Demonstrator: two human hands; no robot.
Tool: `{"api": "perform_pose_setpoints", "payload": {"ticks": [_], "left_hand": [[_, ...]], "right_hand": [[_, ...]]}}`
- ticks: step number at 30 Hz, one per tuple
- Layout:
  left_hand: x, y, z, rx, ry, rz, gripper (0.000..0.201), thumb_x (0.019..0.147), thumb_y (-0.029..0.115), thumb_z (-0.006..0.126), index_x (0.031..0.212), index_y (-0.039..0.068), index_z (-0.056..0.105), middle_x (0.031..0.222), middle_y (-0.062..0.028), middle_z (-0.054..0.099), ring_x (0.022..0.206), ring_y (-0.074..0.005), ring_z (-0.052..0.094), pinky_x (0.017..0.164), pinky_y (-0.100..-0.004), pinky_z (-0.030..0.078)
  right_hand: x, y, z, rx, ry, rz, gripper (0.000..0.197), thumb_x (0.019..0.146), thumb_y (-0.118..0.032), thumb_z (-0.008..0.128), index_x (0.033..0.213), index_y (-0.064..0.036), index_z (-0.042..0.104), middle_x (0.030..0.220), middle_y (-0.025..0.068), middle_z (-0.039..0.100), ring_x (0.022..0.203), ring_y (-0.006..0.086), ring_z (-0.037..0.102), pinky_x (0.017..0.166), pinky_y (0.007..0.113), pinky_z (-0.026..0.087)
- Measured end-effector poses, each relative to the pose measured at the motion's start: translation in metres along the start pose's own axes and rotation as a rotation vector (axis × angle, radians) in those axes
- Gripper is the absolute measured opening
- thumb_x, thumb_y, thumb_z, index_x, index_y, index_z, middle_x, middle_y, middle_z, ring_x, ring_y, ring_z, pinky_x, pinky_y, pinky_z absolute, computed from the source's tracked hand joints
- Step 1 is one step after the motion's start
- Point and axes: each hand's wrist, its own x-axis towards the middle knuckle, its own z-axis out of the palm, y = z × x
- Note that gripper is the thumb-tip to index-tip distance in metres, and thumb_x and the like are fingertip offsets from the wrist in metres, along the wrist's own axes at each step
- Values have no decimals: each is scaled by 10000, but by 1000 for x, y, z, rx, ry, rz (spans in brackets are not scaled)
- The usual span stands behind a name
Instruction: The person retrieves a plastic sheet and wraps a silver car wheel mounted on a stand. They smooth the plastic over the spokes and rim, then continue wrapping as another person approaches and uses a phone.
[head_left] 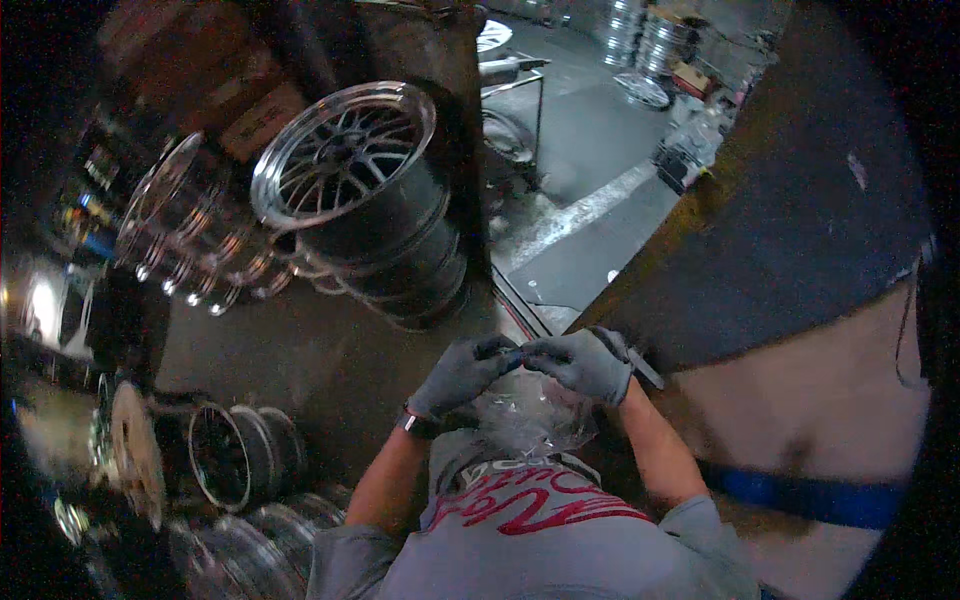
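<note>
My left hand (465, 375) and my right hand (580, 362), both in grey gloves, meet in front of my chest. The fingers of each are closed in a pinch, their tips together at a small dark bluish spot that I cannot make out. Crumpled clear plastic (535, 410), which looks like a bag, hangs from the pinched fingers against my shirt. A pale, narrow strip-like object (645, 370) shows beside my right hand; whether the hand touches it cannot be told. A dark band circles my left wrist.
Stacked wheel rims (350, 165) stand ahead on the left, with shiny rims (195, 235) beyond them. More rims (245, 455) lie low at the left near a round wooden disc (137, 450). A dark panel (780, 220) slants along the right. Grey floor (590, 130) shows through an opening ahead.
</note>
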Motion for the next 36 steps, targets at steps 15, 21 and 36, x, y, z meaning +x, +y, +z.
{"api": "perform_pose_setpoints", "payload": {"ticks": [15,21,36], "left_hand": [[190,-2,-119,50,-34,376,289,915,215,642,1069,-28,674,825,-117,713,712,-137,623,649,-324,489],[248,-1,-149,-158,-254,160,218,951,181,634,1080,18,696,948,-6,673,821,-111,601,740,-266,496],[447,16,-116,-569,-241,-101,207,930,208,659,1062,53,694,778,47,601,631,-39,482,555,-229,385]], "right_hand": [[170,-2,-7,-209,581,406,254,898,-199,619,1103,-78,708,941,170,713,825,315,711,726,391,541],[216,37,-18,-67,628,520,288,897,-308,582,1084,-144,728,934,134,720,846,342,693,773,415,538],[334,275,-135,175,697,592,295,840,-279,645,1021,-63,733,968,170,721,907,295,706,809,372,530]]}}
